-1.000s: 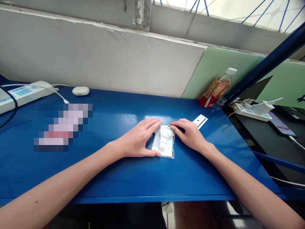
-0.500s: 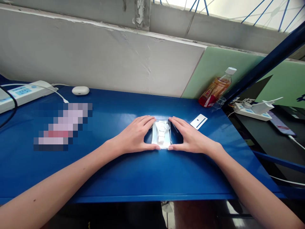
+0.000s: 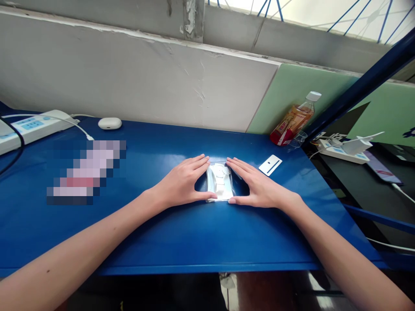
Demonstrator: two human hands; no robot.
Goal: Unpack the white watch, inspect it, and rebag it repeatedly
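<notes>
A small clear plastic packet [image 3: 219, 183] lies flat on the blue desk, with white and pale blue contents; light glares off it, and I cannot make out exactly what is inside. To its left is my left hand [image 3: 186, 179], open, with the thumb over the near left corner and the fingertips by the far left one. My right hand [image 3: 259, 183] mirrors it on the other side, also open, its thumb at the near right corner and its fingers stretched along the far edge. Neither hand lifts the packet.
A white card [image 3: 270, 165] lies right of my right hand, with a drink bottle [image 3: 293, 121] leaning behind it. A white earbud case [image 3: 110, 123], a pixelated object [image 3: 89, 168] and a power strip [image 3: 39, 125] are on the left. The desk's front edge [image 3: 207, 268] runs below my arms.
My fingertips have shifted slightly at the packet's far edge, the right ones a little leftward. My left thumb has moved slightly up. The packet looks smoother and flatter.
</notes>
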